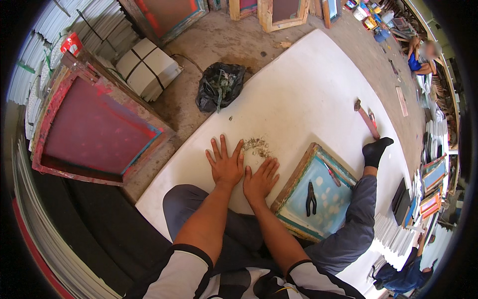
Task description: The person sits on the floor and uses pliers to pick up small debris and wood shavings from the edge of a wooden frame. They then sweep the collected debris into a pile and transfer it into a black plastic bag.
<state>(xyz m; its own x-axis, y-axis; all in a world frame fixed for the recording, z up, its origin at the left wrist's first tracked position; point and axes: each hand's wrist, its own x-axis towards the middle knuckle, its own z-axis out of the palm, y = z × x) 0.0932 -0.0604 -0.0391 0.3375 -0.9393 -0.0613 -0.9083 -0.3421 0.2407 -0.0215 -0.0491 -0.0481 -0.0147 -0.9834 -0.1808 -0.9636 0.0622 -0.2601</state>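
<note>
Both my hands lie on a white board (294,89) spread on the floor. My left hand (226,164) is flat with its fingers apart, pointing away from me. Close beside it, my right hand (261,182) rests with fingers stretched out, holding nothing. A small heap of thin, greyish scraps (258,146) sits just past my fingertips. To the right, a wooden screen frame (286,192) with blue mesh leans against my leg. On its mesh lie black-handled pliers (311,199) and a slim red-and-white tool (332,174).
A black plastic bag (206,92) with scraps stands at the board's left edge. A hammer (367,119) lies near my foot. A large red-meshed frame (99,129) stands at left, by a strapped white stack (149,70). Two other people sit at far right.
</note>
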